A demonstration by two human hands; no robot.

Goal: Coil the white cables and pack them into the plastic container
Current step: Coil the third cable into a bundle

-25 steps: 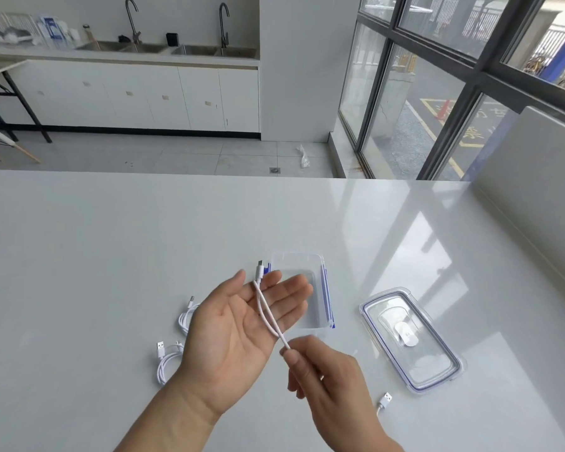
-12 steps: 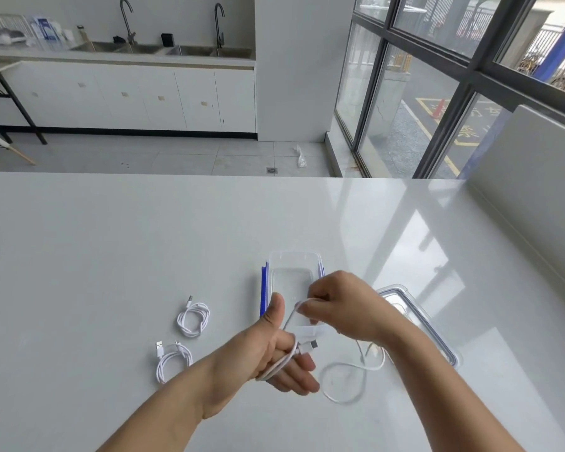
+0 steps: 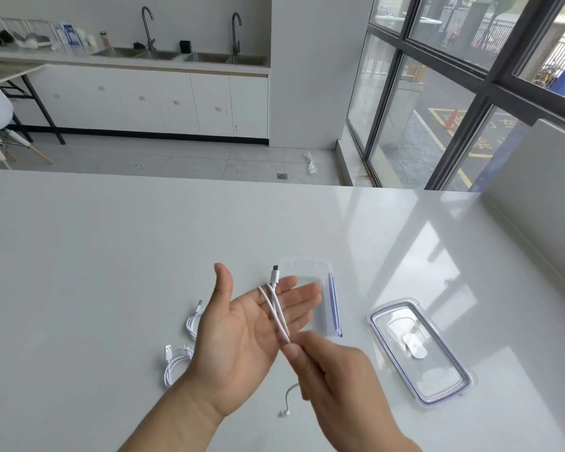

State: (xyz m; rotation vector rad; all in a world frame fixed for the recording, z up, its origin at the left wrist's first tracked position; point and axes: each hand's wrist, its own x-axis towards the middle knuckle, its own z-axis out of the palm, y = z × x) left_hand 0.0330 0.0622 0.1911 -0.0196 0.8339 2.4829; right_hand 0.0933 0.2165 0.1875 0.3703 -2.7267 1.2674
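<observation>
My left hand (image 3: pixel 242 334) is held palm up with straight fingers above the table. A white cable (image 3: pixel 276 308) is looped around those fingers, its plug sticking up past them. My right hand (image 3: pixel 333 376) pinches the same cable just below the left palm, and the loose end (image 3: pixel 289 399) hangs down to the table. The clear plastic container (image 3: pixel 327 288) with blue clips stands just behind my left fingers. Two coiled white cables (image 3: pixel 193 321) (image 3: pixel 175 363) lie on the table to the left of my left wrist.
The container's clear lid (image 3: pixel 421 350) lies flat on the white table (image 3: pixel 111 256) to the right. A low white wall (image 3: pixel 535 197) borders the table's right side. Beyond the far edge are a tiled floor, a sink counter and large windows.
My left hand has turned palm up and straightened its fingers. My right hand has dropped from above the container to below the left palm, drawing the cable round the fingers.
</observation>
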